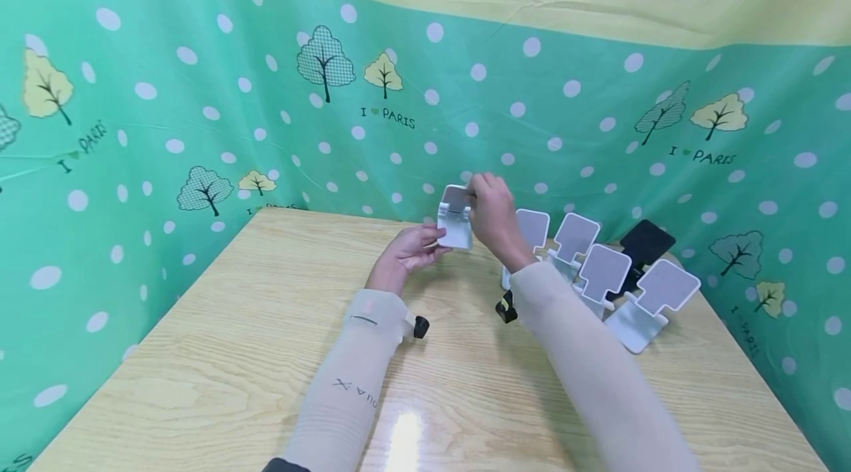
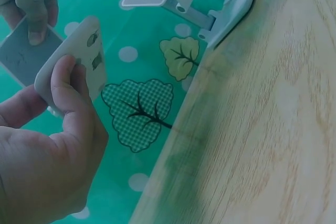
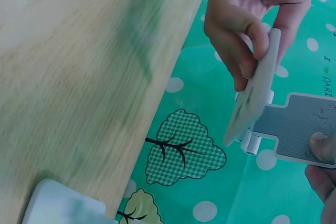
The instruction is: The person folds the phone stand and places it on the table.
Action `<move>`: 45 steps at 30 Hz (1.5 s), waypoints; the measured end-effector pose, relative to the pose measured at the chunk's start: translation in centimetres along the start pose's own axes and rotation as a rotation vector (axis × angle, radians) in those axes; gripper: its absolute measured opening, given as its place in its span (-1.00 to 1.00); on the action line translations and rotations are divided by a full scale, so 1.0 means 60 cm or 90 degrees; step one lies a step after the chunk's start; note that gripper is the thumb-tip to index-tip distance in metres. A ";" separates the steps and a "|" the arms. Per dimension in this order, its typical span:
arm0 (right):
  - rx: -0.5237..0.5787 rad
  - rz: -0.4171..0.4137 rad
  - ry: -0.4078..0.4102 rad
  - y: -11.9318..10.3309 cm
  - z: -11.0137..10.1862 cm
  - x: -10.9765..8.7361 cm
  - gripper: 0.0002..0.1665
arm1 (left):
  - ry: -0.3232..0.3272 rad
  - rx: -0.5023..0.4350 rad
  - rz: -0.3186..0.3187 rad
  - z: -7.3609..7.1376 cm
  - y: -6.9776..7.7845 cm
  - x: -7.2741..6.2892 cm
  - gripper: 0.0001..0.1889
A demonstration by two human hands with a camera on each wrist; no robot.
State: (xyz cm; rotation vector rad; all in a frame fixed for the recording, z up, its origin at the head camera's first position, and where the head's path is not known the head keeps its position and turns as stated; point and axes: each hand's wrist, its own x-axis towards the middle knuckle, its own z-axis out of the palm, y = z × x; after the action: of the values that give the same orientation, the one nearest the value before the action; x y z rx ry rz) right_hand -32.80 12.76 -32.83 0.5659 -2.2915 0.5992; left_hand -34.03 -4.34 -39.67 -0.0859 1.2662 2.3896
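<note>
Left grip is closed on the base of a white folding stand, thumb and fingers pinching it; right grip pinches its gray plate. Between them, the stand is held off the table, toward its far edge. To the right, four white stands cluster beside a black stand. Behind hangs a green dotted curtain.

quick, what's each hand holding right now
Left hand: holding the white phone stand by its base.
Right hand: holding the same stand's gray plate.
</note>
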 end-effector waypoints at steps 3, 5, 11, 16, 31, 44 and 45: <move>-0.010 -0.026 0.011 0.001 0.007 -0.005 -0.81 | 0.005 -0.021 -0.004 -0.001 0.001 0.000 -0.63; -0.017 -0.042 0.016 0.001 0.011 -0.008 -0.78 | 0.011 -0.039 -0.010 -0.002 0.001 0.001 -0.61; -0.018 -0.056 0.038 0.000 0.014 -0.011 -0.78 | 0.012 -0.075 -0.020 -0.005 0.004 0.002 -0.57; -0.015 -0.061 0.030 -0.001 0.005 -0.014 -0.83 | 0.009 -0.089 -0.014 -0.007 0.007 0.001 -0.78; -0.011 -0.080 -0.042 -0.010 -0.005 -0.019 -0.85 | 0.034 -0.173 -0.015 -0.012 0.012 -0.004 -0.79; -0.008 -0.089 -0.096 -0.018 -0.014 -0.026 -0.83 | 0.027 -0.171 -0.004 -0.012 0.013 -0.007 -0.77; -0.010 -0.090 -0.100 -0.019 -0.015 -0.027 -0.83 | 0.028 -0.174 -0.004 -0.012 0.014 -0.007 -0.77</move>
State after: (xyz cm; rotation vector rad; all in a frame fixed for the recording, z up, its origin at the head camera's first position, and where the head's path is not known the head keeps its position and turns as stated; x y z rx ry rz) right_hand -30.64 12.69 -33.10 0.7840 -2.3745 0.4835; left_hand -34.10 -5.44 -39.34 -0.2238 0.9487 2.5539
